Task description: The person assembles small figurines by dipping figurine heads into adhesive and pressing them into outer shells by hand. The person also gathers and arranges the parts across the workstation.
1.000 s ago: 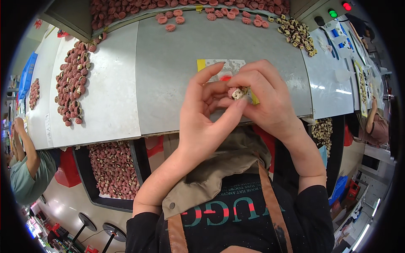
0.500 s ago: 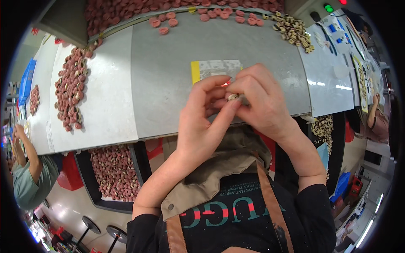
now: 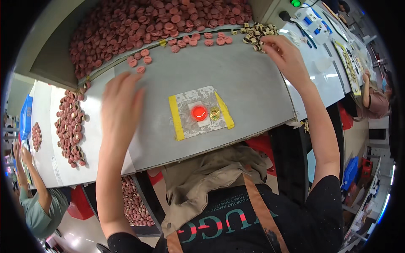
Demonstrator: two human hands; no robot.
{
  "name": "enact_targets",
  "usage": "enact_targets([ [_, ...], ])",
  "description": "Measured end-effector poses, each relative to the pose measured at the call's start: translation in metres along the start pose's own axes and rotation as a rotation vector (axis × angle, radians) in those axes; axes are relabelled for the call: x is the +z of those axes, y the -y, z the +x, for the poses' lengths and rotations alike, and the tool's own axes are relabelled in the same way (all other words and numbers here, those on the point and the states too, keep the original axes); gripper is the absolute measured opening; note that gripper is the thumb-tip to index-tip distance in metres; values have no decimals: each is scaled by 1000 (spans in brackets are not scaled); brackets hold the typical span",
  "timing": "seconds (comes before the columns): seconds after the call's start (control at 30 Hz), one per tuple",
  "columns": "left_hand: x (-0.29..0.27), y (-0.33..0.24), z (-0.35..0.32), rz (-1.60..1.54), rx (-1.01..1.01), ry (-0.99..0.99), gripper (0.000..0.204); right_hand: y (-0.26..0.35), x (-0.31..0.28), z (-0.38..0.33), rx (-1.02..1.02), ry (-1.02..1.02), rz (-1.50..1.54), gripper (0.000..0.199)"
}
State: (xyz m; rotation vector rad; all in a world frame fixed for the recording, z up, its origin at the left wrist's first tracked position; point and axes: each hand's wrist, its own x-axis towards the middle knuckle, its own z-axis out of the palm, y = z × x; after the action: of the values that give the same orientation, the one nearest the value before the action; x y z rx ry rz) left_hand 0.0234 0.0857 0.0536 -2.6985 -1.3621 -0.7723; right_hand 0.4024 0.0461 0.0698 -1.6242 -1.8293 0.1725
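My left hand (image 3: 120, 105) stretches over the grey worktop (image 3: 249, 88) with fingers spread, holding nothing, blurred by motion, pointing toward loose pink round caps (image 3: 141, 57). My right hand (image 3: 284, 52) reaches to the far right and touches a small pile of pale and dark round parts (image 3: 255, 31); whether it grips one I cannot tell. Between the hands lies a worn square pad with yellow tape edges (image 3: 198, 111). On it glows a red lit disc (image 3: 199, 113) with a small gold-coloured round piece (image 3: 215, 112) beside it.
A big heap of pink caps (image 3: 160, 21) fills the bin at the back. More pink caps (image 3: 71, 126) lie on the white table at left, and a tray of them (image 3: 135, 202) sits under the bench. Another person (image 3: 36, 202) works at lower left, one more (image 3: 373, 95) at right.
Both hands were together over the pad, pinching a small piece. Now they have parted: the left moved up and left, the right up to the far-right pile, and the gold piece lies on the pad.
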Motion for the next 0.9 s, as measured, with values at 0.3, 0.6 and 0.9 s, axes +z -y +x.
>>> enact_targets([
  [0.3,19,-15,2,-83,234,-314,19,75,19,-55,-121,132,-530,21],
  [0.6,-36,-2,-78,60,280,-526,12,155,8,-122,33,256,-57,17],
  [0.9,-104,-20,-135,-898,-104,-312,16,198,20,-154,-113,230,-225,14],
])
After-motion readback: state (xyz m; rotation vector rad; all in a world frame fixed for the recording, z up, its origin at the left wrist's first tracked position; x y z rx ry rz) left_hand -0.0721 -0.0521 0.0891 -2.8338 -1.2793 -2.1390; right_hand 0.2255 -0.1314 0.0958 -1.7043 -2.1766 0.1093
